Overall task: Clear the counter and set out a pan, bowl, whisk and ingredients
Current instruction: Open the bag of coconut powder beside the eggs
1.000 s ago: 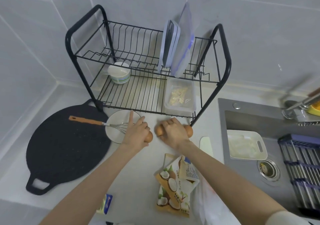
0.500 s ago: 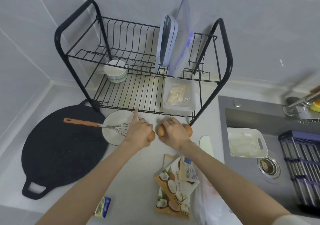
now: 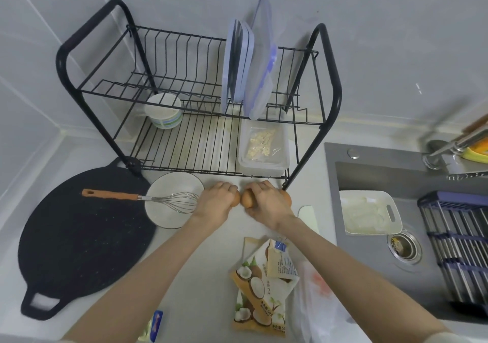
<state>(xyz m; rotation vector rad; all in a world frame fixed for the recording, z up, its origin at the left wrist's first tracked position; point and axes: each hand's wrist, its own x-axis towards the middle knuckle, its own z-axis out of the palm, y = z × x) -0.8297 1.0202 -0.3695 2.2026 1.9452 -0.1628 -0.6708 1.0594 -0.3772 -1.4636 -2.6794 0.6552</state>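
Observation:
A flat black pan (image 3: 79,237) lies on the counter at the left. To its right stands a white bowl (image 3: 169,184) with a wooden-handled whisk (image 3: 148,198) resting across it. My left hand (image 3: 217,201) is closed over a brown egg (image 3: 235,199) just right of the bowl. My right hand (image 3: 266,201) covers two more brown eggs, one (image 3: 247,200) at its left edge and one (image 3: 287,197) at its right. A coconut-printed packet (image 3: 260,287) lies nearer me, and a small butter packet (image 3: 154,327) is at the bottom edge.
A black two-tier dish rack (image 3: 200,99) stands behind my hands, holding a small bowl (image 3: 165,111), upright lids (image 3: 237,60) and a clear plastic box (image 3: 264,147). A grey sink (image 3: 396,179) at the right contains a white tray (image 3: 368,212) and a dark rack (image 3: 456,242). A plastic bag (image 3: 317,308) lies by my right forearm.
My left index finger, raised over the bowl earlier, has folded down onto the egg. Both hands stay on the eggs in the same spot; only the camera has shifted slightly.

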